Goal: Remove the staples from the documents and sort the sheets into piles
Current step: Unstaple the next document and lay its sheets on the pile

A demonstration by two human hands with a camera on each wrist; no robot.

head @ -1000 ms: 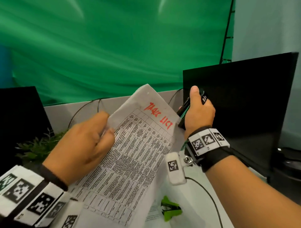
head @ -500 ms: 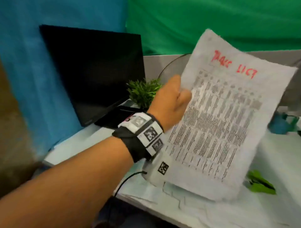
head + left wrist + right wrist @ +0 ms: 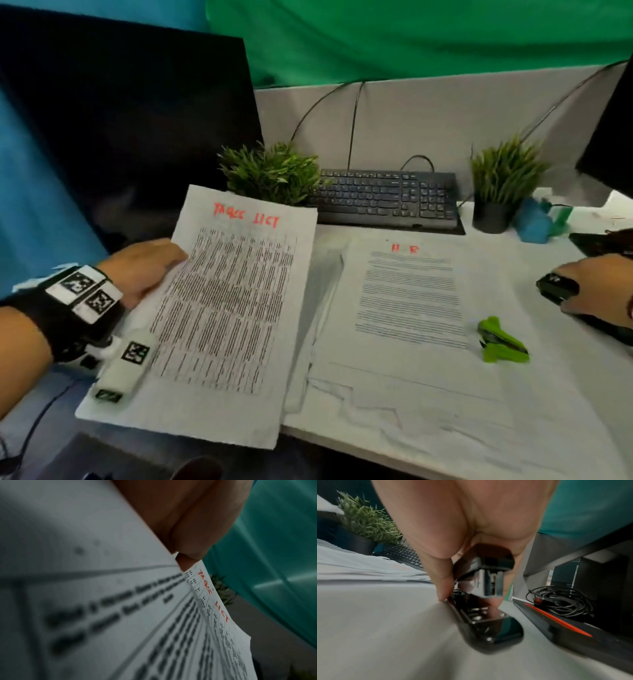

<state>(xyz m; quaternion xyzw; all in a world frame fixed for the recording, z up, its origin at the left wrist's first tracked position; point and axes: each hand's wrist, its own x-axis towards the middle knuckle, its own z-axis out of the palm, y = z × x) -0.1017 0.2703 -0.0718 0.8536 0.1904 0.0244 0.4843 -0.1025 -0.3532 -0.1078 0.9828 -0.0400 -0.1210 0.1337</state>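
Observation:
My left hand (image 3: 168,262) pinches the left edge of the "Task List" sheets (image 3: 233,308), which lie low over the desk's left front and overhang its edge. In the left wrist view the thumb and a finger (image 3: 187,555) clamp that paper (image 3: 120,615). An "HR" document (image 3: 407,294) lies flat at the centre. On its lower right corner sits a green staple remover (image 3: 501,342). At the right edge my right hand (image 3: 592,294) grips a black stapler (image 3: 556,289), whose base (image 3: 488,632) is down at the desk.
A black keyboard (image 3: 383,198) stands at the back between two potted plants (image 3: 270,174) (image 3: 503,178). Dark monitors flank the desk, left (image 3: 120,137) and right (image 3: 613,137). More loose sheets (image 3: 411,428) cover the front. A coiled cable (image 3: 559,601) lies right of the stapler.
The left hand has lowered the Task List sheets from upright in the air to the desk's left side. The right hand has carried the stapler down to the desk at the right.

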